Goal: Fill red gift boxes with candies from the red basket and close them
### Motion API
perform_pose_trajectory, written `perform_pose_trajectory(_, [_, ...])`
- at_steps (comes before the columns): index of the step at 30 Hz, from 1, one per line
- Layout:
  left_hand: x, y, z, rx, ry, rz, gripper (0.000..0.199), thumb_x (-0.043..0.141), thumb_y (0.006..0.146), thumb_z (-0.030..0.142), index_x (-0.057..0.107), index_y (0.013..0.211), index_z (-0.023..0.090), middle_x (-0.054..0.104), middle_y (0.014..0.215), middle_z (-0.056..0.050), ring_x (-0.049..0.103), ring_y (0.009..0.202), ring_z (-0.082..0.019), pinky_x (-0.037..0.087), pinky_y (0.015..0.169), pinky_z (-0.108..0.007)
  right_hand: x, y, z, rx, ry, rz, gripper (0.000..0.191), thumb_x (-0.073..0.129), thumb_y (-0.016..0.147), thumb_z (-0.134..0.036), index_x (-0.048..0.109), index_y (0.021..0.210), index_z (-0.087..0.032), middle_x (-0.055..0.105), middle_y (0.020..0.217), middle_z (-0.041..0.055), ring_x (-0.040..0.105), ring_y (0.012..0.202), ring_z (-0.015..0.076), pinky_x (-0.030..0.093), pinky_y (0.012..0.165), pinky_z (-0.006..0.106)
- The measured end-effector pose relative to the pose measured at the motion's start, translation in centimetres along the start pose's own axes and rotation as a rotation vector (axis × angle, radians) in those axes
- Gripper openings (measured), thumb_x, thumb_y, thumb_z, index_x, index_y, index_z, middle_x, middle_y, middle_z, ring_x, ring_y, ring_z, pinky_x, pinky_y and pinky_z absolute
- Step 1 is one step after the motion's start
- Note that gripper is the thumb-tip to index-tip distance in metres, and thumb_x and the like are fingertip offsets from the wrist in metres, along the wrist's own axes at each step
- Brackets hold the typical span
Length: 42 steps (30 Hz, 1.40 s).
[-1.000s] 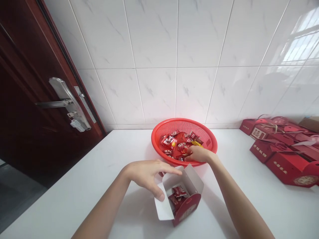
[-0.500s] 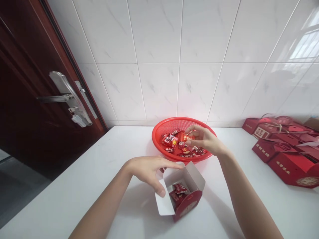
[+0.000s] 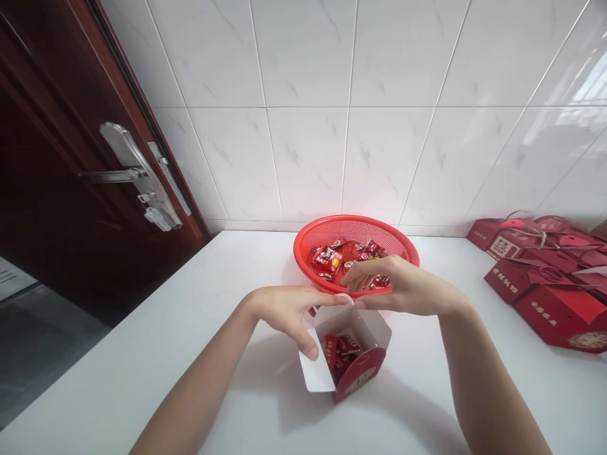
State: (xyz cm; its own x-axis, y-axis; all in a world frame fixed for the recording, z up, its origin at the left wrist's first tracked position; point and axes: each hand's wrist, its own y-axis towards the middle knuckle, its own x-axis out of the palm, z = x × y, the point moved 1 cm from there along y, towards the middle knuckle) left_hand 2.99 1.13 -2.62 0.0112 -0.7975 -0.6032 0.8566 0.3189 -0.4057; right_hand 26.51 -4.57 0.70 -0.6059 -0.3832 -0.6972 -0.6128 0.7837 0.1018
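Note:
An open red candy box (image 3: 359, 374) with white inner flaps stands in front of me, with several wrapped candies (image 3: 342, 351) inside. My left hand (image 3: 287, 316) holds it at the far left corner, thumb on the white side flap and fingers stretched along the back. Over the back edge of the box hovers my right hand (image 3: 396, 287), fingers bent and apart, with nothing visible between them. Its fingertips are close to the rear flap; whether they touch it I cannot tell. Just behind sits a red plastic basket (image 3: 302, 243) of wrapped candies (image 3: 327, 259), partly hidden by my right hand.
Several red boxes with gold print (image 3: 550, 309) are grouped at the right of the white table (image 3: 190, 354). A white tiled wall (image 3: 308, 158) rises behind the basket. To the left is a dark red door (image 3: 52, 126) with a metal handle (image 3: 114, 175).
My right hand has come back from over the basket to the rear of the candy box. An orange-red candy now shows inside the box. The left hand keeps its hold.

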Motion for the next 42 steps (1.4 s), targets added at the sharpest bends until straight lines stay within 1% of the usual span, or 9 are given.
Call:
perform_pose_trajectory(5, [-0.2, -0.1, 0.1, 0.002, 0.024, 0.022, 0.102, 0.082, 0.075, 0.045, 0.032, 0.163, 0.027, 0.034, 0.169, -0.005, 0.036, 0.152, -0.032, 0.039, 0.117, -0.038, -0.5, -0.4, 0.3, 0.121, -0.104, -0.023, 0.017, 0.07, 0.091, -0.037, 0.07, 0.092, -0.02, 0.075, 0.085, 0.0016, 0.068, 0.078, 0.0174, 0.049, 0.067, 0.027])
perform_pose_trajectory(10, [-1.3, -1.7, 0.0, -0.02, 0.043, 0.064, 0.097, 0.081, 0.074, 0.042, 0.04, 0.16, 0.026, 0.048, 0.161, -0.004, 0.049, 0.142, -0.03, 0.04, 0.115, -0.035, -0.5, -0.6, 0.3, 0.189, -0.123, -0.118, 0.028, 0.07, 0.089, -0.045, 0.073, 0.104, -0.022, 0.075, 0.089, 0.0028, 0.069, 0.081, 0.019, 0.048, 0.068, 0.028])
perform_pose_trajectory(18, [-2.4, -4.8, -0.2, -0.23, 0.139, 0.16, 0.098, 0.079, 0.072, 0.049, 0.041, 0.159, 0.026, 0.061, 0.149, -0.004, 0.058, 0.129, -0.029, 0.047, 0.102, -0.032, 1.1, 0.9, 0.2, 0.196, -0.194, -0.101, 0.021, 0.066, 0.092, -0.039, 0.071, 0.105, -0.023, 0.071, 0.087, 0.0016, 0.064, 0.076, 0.0176, 0.043, 0.065, 0.028])
perform_pose_trajectory(22, [-2.4, -4.7, -0.1, -0.228, 0.17, 0.152, 0.098, 0.078, 0.072, 0.051, 0.041, 0.159, 0.027, 0.062, 0.147, -0.004, 0.058, 0.126, -0.028, 0.046, 0.1, -0.03, 2.8, 2.2, -0.4, 0.198, -0.21, -0.111, 0.02, 0.063, 0.096, -0.042, 0.067, 0.094, -0.022, 0.069, 0.082, -0.0003, 0.059, 0.07, 0.015, 0.038, 0.062, 0.028])
perform_pose_trajectory(27, [-2.3, -4.6, 0.0, -0.244, 0.174, 0.133, 0.099, 0.078, 0.073, 0.056, 0.039, 0.16, 0.028, 0.059, 0.15, -0.006, 0.058, 0.126, -0.029, 0.045, 0.102, -0.031, 4.4, 2.8, -1.0, 0.251, -0.341, -0.091, 0.034, 0.069, 0.091, -0.047, 0.053, 0.076, -0.021, 0.06, 0.071, -0.0018, 0.052, 0.062, 0.0137, 0.029, 0.054, 0.028])
perform_pose_trajectory(32, [-2.3, -4.6, 0.0, -0.307, 0.148, 0.109, 0.11, 0.083, 0.067, 0.057, 0.036, 0.162, 0.028, 0.054, 0.155, -0.007, 0.055, 0.132, -0.031, 0.043, 0.108, -0.035, 4.5, 2.4, -1.1, 0.252, -0.303, -0.215, 0.032, 0.079, 0.081, -0.044, 0.058, 0.09, -0.022, 0.065, 0.083, -0.0008, 0.056, 0.072, 0.0169, 0.035, 0.057, 0.027])
perform_pose_trajectory(36, [-2.4, -4.5, -0.5, -0.352, 0.14, 0.105, 0.12, 0.087, 0.061, 0.058, 0.033, 0.163, 0.027, 0.051, 0.158, -0.008, 0.051, 0.137, -0.033, 0.041, 0.111, -0.036, 4.6, 2.2, -1.0, 0.285, -0.25, -0.304, 0.029, 0.078, 0.08, -0.043, 0.062, 0.094, -0.024, 0.065, 0.085, 0.0, 0.059, 0.076, 0.0189, 0.037, 0.059, 0.027])
perform_pose_trajectory(40, [-2.2, -4.2, -0.6, -0.283, 0.129, 0.119, 0.115, 0.087, 0.061, 0.056, 0.038, 0.161, 0.028, 0.063, 0.146, -0.006, 0.055, 0.131, -0.031, 0.043, 0.105, -0.032, 4.8, 2.3, -1.0, 0.312, -0.254, -0.334, 0.025, 0.075, 0.082, -0.041, 0.06, 0.09, -0.022, 0.064, 0.085, 0.0008, 0.06, 0.077, 0.0194, 0.037, 0.059, 0.027])
perform_pose_trajectory(42, [-2.1, -3.8, -0.2, -0.264, 0.15, 0.14, 0.103, 0.084, 0.067, 0.056, 0.043, 0.158, 0.029, 0.069, 0.134, -0.004, 0.059, 0.121, -0.029, 0.046, 0.096, -0.029, 4.9, 2.3, -0.9, 0.323, -0.268, -0.342, 0.027, 0.075, 0.082, -0.042, 0.057, 0.087, -0.022, 0.063, 0.084, 0.0006, 0.059, 0.075, 0.0192, 0.036, 0.058, 0.027])
